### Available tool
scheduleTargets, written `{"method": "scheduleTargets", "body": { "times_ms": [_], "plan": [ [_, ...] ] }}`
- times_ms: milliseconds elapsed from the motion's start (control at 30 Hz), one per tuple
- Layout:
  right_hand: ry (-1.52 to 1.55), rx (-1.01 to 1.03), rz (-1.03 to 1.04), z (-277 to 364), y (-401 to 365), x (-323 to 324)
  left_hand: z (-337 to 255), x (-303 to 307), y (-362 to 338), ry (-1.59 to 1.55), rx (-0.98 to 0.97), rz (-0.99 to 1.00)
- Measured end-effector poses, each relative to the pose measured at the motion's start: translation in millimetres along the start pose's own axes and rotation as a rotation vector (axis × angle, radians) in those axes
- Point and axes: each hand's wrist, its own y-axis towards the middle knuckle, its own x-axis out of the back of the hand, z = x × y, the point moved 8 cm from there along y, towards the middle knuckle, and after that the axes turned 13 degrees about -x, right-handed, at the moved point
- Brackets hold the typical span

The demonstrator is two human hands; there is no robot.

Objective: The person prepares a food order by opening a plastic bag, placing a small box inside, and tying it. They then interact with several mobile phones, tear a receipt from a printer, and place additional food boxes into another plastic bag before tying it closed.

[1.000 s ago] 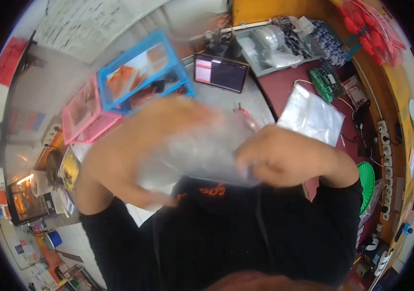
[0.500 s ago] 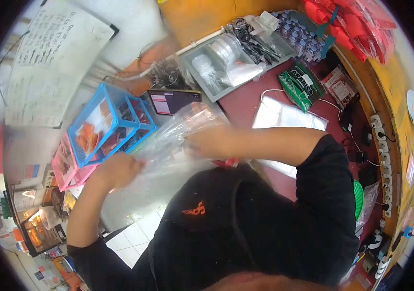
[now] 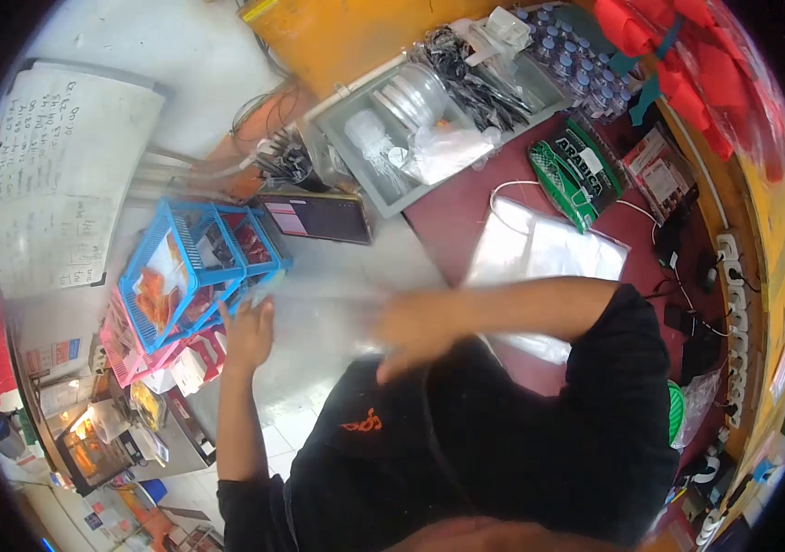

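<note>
My left hand (image 3: 251, 339) is raised at the right front corner of a blue plastic basket (image 3: 197, 276), its fingers stretched up and thumb apart. A small pale piece shows just beyond its fingertips. The basket has compartments with orange and dark red packets inside. My right hand (image 3: 415, 327) is smeared by motion, in front of my black shirt and over the grey metal tabletop (image 3: 328, 322); I cannot tell what it holds. A faint pale blur lies between the two hands. Beyond them a tablet (image 3: 317, 218) leans with its screen lit.
A pink basket (image 3: 126, 345) adjoins the blue one. At the back stands a grey tray (image 3: 383, 189) with lids and black utensils. On the maroon surface lie clear plastic sheets (image 3: 549, 253), a green Arabica pack (image 3: 572, 175) and cables. Bottles (image 3: 576, 64) stand at the back right.
The clear plastic bag that was held up between both hands no longer shows there. My left hand has shifted right beside the blue basket; my right hand has moved lower. The camera view has turned.
</note>
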Motion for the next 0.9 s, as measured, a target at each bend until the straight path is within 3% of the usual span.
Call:
{"method": "scheduleTargets", "body": {
  "times_ms": [67,100,167,200,267,300,333,400,533,600,667,733,767,833,900],
  "plan": [
    [-0.291,0.479,-0.505,28,-11,-6,28,-22,-10,0.18,0.199,-0.05],
    [-0.129,0.415,-0.451,2,12,-8,-3,-17,-8,0.238,0.168,-0.006],
    [0.152,0.473,-0.681,-55,19,36,-29,-36,-9,0.243,0.121,-0.045],
    [0.109,0.244,-0.714,-104,51,58,-39,-40,-11,0.251,0.082,-0.093],
    [0.305,-0.106,-1.452,-175,-22,126,-51,-45,-17,0.209,0.077,-0.107],
    [0.066,-0.263,-1.66,-210,-47,151,-55,-47,-21,0.173,0.068,-0.123],
    [0.007,-0.321,-1.726,-231,-73,169,-53,-52,-25,0.165,0.076,-0.121],
    [-0.031,-0.771,-1.674,-296,-79,178,-41,-58,-36,0.099,0.08,-0.197],
    [0.083,-0.788,-1.498,-319,-83,183,-22,-54,-59,0.063,0.135,-0.292],
    [-0.044,-0.556,-1.834,-296,-105,189,-12,-46,-75,0.099,0.162,-0.381],
    [0.012,-0.569,-1.867,-300,-115,191,-4,-40,-92,0.08,0.2,-0.411],
    [0.187,-0.285,-2.071,-290,-140,191,3,-31,-110,0.061,0.238,-0.439],
    [0.182,-0.276,-2.048,-280,-140,193,7,-27,-120,0.039,0.265,-0.447],
    [1.175,0.295,-1.828,-280,-133,184,19,-32,-143,0.033,0.308,-0.457],
    [1.274,0.363,-1.622,-257,-109,174,33,-45,-164,0.026,0.358,-0.424]
  ]
}}
